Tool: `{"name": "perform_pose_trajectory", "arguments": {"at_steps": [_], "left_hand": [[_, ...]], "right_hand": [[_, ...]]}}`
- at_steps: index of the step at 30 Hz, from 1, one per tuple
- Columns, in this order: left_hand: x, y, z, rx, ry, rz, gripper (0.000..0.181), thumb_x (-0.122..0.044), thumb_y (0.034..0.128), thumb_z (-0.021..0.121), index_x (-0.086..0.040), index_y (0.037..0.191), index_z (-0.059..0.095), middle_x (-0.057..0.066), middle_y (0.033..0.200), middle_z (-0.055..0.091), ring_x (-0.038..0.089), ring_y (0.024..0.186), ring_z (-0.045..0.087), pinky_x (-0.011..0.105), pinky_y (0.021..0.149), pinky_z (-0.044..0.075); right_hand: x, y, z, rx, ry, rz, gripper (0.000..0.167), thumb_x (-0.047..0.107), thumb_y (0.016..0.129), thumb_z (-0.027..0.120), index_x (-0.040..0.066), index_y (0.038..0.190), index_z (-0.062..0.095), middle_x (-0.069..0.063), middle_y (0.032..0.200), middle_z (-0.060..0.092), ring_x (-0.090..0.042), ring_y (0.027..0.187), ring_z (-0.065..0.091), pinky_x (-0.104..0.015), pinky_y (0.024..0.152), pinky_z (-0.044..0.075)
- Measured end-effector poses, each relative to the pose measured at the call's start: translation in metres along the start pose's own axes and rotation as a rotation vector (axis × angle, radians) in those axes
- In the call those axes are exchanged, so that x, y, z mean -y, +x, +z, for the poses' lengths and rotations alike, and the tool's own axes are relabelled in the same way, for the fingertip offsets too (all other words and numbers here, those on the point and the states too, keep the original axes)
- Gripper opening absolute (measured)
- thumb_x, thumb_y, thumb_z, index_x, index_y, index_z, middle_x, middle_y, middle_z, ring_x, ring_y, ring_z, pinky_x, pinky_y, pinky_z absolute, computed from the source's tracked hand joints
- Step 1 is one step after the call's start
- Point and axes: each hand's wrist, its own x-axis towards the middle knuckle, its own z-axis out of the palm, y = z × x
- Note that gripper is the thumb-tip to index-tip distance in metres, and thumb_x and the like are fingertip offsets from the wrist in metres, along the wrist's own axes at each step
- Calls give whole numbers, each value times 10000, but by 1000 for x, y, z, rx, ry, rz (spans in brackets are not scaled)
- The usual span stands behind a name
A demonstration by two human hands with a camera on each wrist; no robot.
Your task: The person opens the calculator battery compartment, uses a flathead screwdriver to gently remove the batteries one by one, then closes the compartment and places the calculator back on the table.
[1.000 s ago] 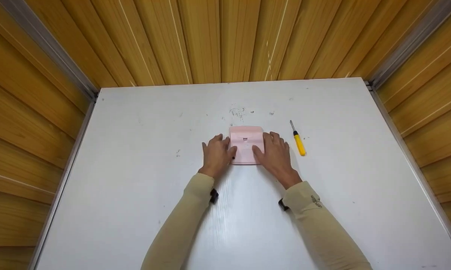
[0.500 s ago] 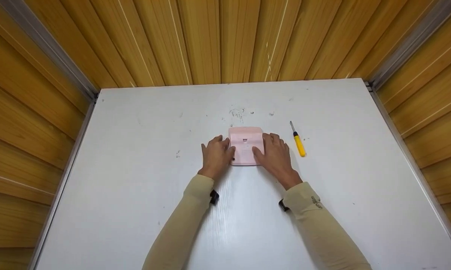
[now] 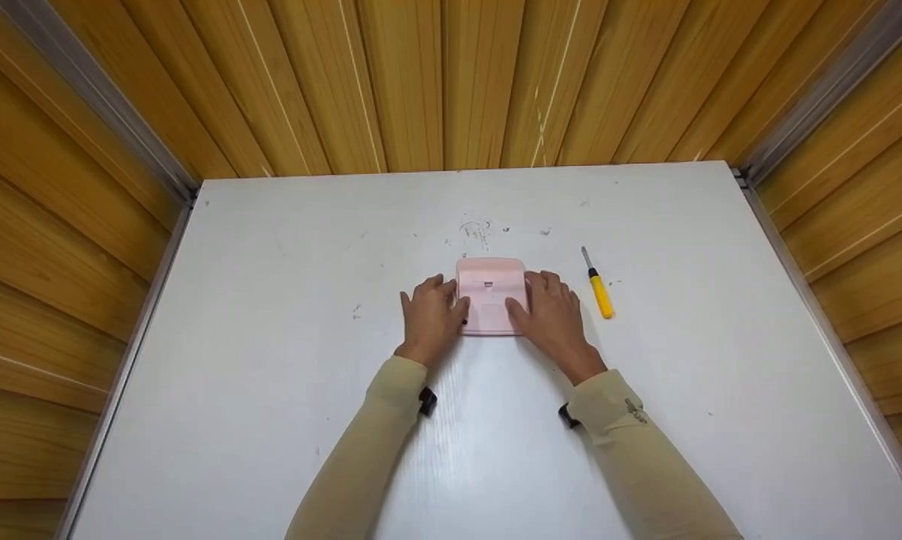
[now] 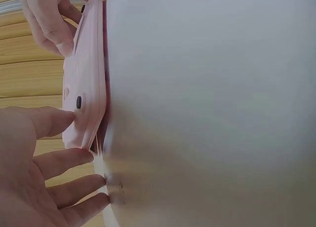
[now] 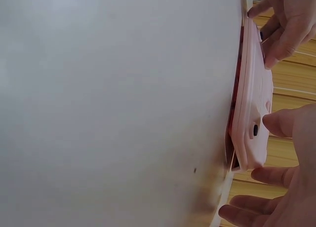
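I have the left hand (image 3: pixel 431 315) and the right hand (image 3: pixel 554 315) partly spread, each gripping one side of a pink plastic device (image 3: pixel 490 315) between thumb and index finger; it sits near the middle of the white table (image 3: pixel 271 390); just beside the right hand I see a yellow-handled screwdriver (image 3: pixel 601 292), tip pointing away; wood-grain panels (image 3: pixel 406 82) stand behind.
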Motion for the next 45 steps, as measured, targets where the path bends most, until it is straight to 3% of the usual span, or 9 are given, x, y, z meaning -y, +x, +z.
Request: {"name": "perform_pose_trajectory", "arguments": {"at_steps": [8,15,20,36,45], "left_hand": [[7,1,-2,-14,4,5,457,-385,1037,687,-53,1349,721,182,1533,559,371,1470,458,748,1203,162],[7,3,-5,32,31,-8,518,-448,1053,633,-59,1389,690,180,1598,486,366,1525,376,732,1221,110],[7,4,-6,72,75,-15,557,-483,1061,604,-77,1438,660,190,1642,425,383,1555,313,740,1217,98],[10,9,-8,131,161,23,618,-568,1066,541,-158,1524,601,178,1682,366,427,1571,257,785,1184,130],[11,9,-5,127,177,25,622,-574,1060,543,-165,1526,598,172,1679,374,425,1568,267,784,1184,141]], "right_hand": [[2,4,-1,14,0,9,624,374,1049,637,-24,1512,508,-282,1510,480,-445,1359,487,-606,1208,306],[8,11,-4,-29,-57,-28,609,350,1055,634,-23,1519,507,-290,1533,466,-454,1389,477,-578,1214,321],[10,17,-5,-13,-84,-58,588,349,1059,639,-16,1507,533,-264,1559,459,-443,1410,459,-564,1224,316],[5,32,-7,-18,-190,-364,415,285,1076,658,-17,1361,656,-233,1415,611,-405,1334,555,-526,1173,401],[5,36,-6,17,-143,-437,349,267,1075,664,19,1319,684,-162,1331,665,-359,1250,607,-500,1097,480]]}}
